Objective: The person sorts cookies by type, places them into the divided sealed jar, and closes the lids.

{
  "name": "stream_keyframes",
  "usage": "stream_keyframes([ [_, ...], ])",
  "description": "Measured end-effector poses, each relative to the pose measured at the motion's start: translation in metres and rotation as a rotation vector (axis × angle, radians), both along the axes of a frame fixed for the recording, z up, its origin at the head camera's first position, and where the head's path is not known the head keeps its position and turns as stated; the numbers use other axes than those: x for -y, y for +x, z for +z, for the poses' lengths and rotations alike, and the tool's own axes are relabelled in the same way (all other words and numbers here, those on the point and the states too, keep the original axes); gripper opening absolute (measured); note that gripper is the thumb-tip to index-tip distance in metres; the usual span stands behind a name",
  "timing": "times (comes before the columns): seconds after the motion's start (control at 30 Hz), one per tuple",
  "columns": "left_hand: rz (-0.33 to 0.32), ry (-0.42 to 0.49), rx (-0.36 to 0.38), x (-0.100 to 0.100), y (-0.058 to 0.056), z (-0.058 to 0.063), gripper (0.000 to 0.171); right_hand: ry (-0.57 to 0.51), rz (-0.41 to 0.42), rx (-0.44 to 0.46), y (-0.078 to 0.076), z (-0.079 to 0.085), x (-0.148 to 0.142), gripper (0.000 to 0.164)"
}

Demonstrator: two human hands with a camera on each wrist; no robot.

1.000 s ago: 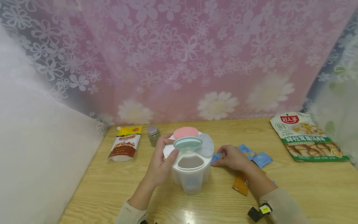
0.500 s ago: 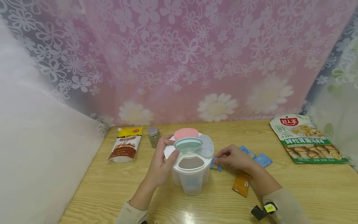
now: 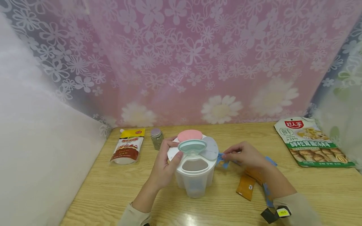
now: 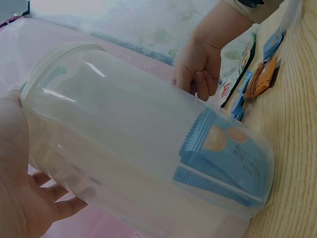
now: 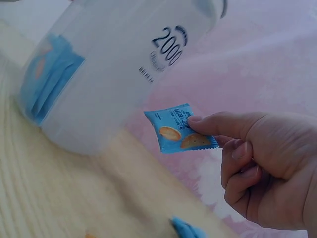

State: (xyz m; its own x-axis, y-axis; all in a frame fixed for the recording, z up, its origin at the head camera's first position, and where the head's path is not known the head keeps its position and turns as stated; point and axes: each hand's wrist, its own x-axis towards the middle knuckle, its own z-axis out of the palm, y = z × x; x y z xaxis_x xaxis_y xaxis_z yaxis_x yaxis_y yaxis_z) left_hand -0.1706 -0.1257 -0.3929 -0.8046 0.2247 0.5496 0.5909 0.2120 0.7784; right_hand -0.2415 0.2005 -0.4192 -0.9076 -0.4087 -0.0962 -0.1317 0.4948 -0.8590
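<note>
One blue packet [image 5: 174, 130], pinched by the right hand [image 5: 272, 168], is held just beside the plastic container [image 3: 195, 183]; the left hand [image 3: 164, 168] grips the container's top, near a raised green lid [image 3: 192, 146]. Other packets [image 4: 230, 161] lie inside.

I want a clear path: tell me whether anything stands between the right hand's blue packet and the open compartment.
Yes, the container's side wall: the right hand pinches the blue packet outside it. The raised mint lid stands at the far edge of the open compartment, leaving its mouth uncovered.
</note>
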Motion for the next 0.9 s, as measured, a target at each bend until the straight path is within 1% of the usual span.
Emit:
stream_keyframes([
  [0.17, -0.004, -0.002, -0.016, 0.0, -0.001, 0.0, 0.021, 0.017, -0.033, -0.039, 0.004, 0.014, -0.006, 0.031],
  [0.23, -0.004, -0.001, -0.014, 0.0, -0.001, 0.001, 0.021, 0.021, -0.06, -0.045, 0.006, 0.019, -0.009, 0.033],
  [0.33, 0.0, -0.003, -0.007, 0.0, 0.0, 0.002, 0.021, -0.017, -0.101, -0.053, 0.008, 0.026, -0.014, 0.034],
  [0.43, 0.001, -0.003, -0.004, 0.0, 0.0, 0.001, 0.021, -0.064, -0.138, -0.095, 0.013, 0.035, -0.02, 0.035],
  [0.53, 0.0, -0.004, 0.003, 0.0, 0.001, 0.0, 0.021, -0.092, -0.169, -0.155, 0.022, 0.045, -0.024, 0.032],
  [0.6, -0.004, -0.004, 0.005, 0.0, 0.0, 0.0, 0.021, -0.142, -0.172, -0.188, 0.03, 0.053, -0.025, 0.028],
  [0.67, -0.001, -0.007, 0.009, 0.0, 0.0, 0.0, 0.022, -0.228, -0.157, -0.211, 0.037, 0.06, -0.025, 0.022],
  [0.77, 0.001, -0.004, 0.007, 0.0, 0.0, 0.001, 0.022, -0.377, -0.108, -0.232, 0.044, 0.068, -0.022, 0.015],
  [0.9, 0.012, -0.005, 0.005, 0.0, 0.0, 0.003, 0.022, -0.511, -0.045, -0.276, 0.05, 0.073, -0.017, 0.019],
])
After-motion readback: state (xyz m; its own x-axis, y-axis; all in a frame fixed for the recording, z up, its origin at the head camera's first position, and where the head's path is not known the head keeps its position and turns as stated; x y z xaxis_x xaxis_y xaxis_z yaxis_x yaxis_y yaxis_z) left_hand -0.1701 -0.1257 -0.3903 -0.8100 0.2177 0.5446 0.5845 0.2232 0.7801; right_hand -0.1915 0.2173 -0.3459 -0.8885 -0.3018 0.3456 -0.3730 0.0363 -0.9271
